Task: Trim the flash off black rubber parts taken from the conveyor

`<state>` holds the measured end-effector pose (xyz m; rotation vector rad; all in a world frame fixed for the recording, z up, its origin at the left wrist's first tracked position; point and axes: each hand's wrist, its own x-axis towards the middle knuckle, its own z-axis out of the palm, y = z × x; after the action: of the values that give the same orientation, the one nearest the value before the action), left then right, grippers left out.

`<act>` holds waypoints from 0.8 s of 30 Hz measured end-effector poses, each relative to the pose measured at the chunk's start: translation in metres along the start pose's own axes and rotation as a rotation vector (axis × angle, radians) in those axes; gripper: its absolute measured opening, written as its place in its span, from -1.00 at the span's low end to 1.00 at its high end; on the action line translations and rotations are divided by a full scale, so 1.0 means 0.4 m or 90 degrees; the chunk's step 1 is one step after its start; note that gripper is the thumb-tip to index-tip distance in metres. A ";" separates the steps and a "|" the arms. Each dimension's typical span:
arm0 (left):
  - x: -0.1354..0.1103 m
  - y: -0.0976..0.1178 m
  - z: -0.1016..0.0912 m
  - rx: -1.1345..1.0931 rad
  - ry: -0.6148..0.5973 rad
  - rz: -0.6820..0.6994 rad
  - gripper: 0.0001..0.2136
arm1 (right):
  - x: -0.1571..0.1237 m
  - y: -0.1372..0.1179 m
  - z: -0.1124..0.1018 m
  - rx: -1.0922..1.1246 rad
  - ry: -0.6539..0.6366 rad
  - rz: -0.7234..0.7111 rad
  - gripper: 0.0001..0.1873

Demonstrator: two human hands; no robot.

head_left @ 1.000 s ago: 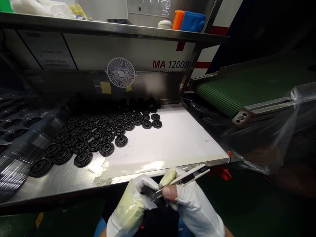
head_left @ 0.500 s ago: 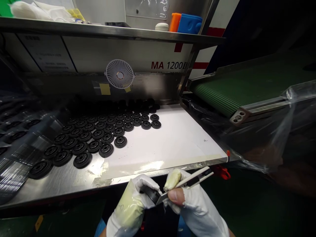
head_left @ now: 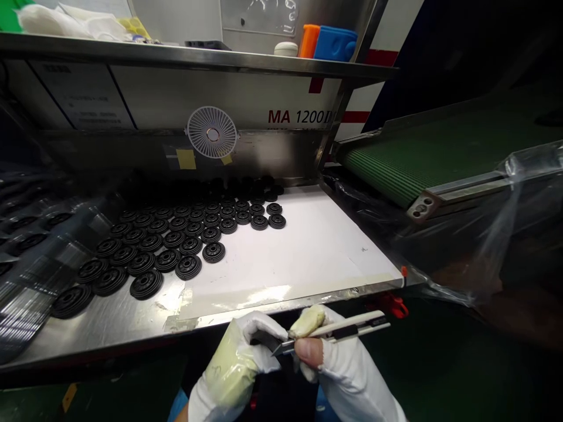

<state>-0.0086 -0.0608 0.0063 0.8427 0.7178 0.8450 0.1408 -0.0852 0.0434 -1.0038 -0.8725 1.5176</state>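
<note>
My left hand [head_left: 233,366], in a white glove, is clenched round a black ribbed disc [head_left: 264,339], held just short of the near edge of the steel table [head_left: 101,328]. My right hand [head_left: 338,369] is pinching a snap-off utility knife [head_left: 347,327], its blade right at the disc; can't tell if they're touching. Rows of more discs [head_left: 189,266] sit on the table's left, a white sheet [head_left: 308,246] lies to their right, and a green conveyor belt [head_left: 396,167] runs far right.

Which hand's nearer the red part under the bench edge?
Right hand, just below and left of the red part; left hand sits farther left, beyond the right hand.
</note>
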 end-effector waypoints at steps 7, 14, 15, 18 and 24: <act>-0.007 0.015 0.008 0.042 0.020 -0.043 -0.82 | 0.006 -0.040 -0.029 -0.123 -0.056 0.044 -0.79; -0.004 0.020 0.005 -0.035 -0.025 0.000 -0.77 | -0.010 -0.037 -0.070 -0.103 -0.076 0.059 -0.82; 0.000 0.019 0.005 -0.023 -0.020 0.016 -0.79 | -0.009 -0.027 -0.071 -0.082 -0.059 0.037 -0.82; 0.024 0.018 -0.006 0.097 0.034 0.064 -0.83 | 0.007 0.005 -0.093 -0.139 0.062 -0.043 -0.83; 0.172 0.055 -0.084 0.651 0.220 0.309 -0.60 | 0.112 0.031 -0.250 -0.568 0.232 -0.212 -0.70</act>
<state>-0.0106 0.0180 -0.0051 1.8628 1.3182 1.0642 0.2254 -0.0414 -0.0123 -1.6006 -1.3971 0.5962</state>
